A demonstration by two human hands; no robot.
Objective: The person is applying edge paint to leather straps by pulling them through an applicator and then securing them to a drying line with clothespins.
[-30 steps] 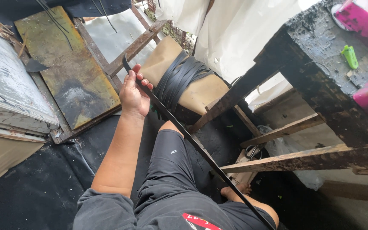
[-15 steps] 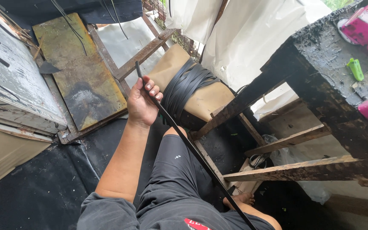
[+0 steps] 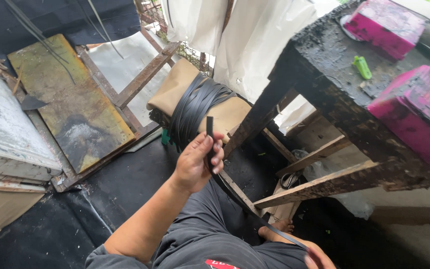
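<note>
My left hand [image 3: 196, 162] is closed around a long flat black strip [image 3: 245, 206], with a short end of the strip sticking up above the fingers. The strip runs down and to the right to my right hand [image 3: 316, 255], which shows only partly at the bottom edge and grips its lower part. Just beyond my left hand, a bundle of similar black strips [image 3: 195, 107] is wrapped around a tan cushion-like block [image 3: 175, 87]. My legs in dark shorts [image 3: 200, 239] are below.
A blackened wooden table [image 3: 324, 55] stands at the right with two pink boxes [image 3: 414, 109] and a small green object [image 3: 362, 67]. Its wooden braces [image 3: 324, 182] cross near my right hand. A rusty metal plate [image 3: 70, 109] and boards lie left. White cloth [image 3: 255, 40] hangs behind.
My left hand has slid up along the strip, so only a short end now sticks out above it. The view has shifted right and closer to the table.
</note>
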